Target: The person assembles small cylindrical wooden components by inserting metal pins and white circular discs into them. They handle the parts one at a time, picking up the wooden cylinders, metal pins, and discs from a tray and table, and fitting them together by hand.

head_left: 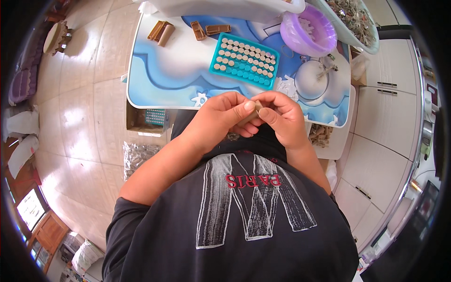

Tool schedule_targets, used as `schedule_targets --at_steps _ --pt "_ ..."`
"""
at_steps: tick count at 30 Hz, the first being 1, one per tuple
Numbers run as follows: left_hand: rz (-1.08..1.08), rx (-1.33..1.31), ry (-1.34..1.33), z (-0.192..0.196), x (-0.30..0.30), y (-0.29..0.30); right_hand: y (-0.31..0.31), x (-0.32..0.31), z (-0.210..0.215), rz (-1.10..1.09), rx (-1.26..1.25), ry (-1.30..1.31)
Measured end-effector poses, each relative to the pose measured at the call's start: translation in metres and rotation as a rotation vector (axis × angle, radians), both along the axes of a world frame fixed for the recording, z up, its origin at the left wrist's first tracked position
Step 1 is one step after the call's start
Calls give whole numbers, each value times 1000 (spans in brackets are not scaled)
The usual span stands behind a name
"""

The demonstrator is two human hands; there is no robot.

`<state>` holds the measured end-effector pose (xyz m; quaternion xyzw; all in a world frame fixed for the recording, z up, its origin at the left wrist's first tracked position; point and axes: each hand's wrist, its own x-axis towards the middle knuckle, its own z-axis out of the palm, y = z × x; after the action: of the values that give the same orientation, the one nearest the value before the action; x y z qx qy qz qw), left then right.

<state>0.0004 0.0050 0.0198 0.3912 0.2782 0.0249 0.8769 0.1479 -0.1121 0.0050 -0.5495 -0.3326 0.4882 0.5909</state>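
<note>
Close to my body at the table's front edge, a small tan tube-like piece (251, 117) is between my two hands. My left hand (221, 115) is closed around it, thumb on top. The fingers of my right hand (286, 117) pinch its upper end. Fingers hide much of the piece, so its exact kind does not show. Just beyond my hands lies a teal tray (249, 83) with rows of round beige pieces; several round slots in its nearer rows hold none.
Brown plastic parts (198, 31) lie at the table's back left. A purple basin (324, 46) with a clear liner stands back right, beside a bin (375, 44) of metal bits. White scraps (286, 87) lie right of the tray. Below the table is an open box (136, 126).
</note>
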Motion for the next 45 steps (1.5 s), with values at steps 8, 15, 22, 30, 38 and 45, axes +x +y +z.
schedule_targets --at_steps 8,15,22,30,38,45 --pt "-61 174 -44 4 -5 -4 -10 3 -1 -77 61 221" --pt "220 1679 60 3 20 77 -88 74 21 -394 322 154" --pt "-79 2056 334 -26 22 118 -245 169 -7 -898 -138 -104" --pt "-34 2111 359 -22 21 113 -270 186 -109 -1081 -709 -281" --pt "368 1481 301 -9 18 91 -101 159 -14 -838 -73 -944" --pt "345 129 -243 -3 4 71 3 147 10 -536 -196 -905"
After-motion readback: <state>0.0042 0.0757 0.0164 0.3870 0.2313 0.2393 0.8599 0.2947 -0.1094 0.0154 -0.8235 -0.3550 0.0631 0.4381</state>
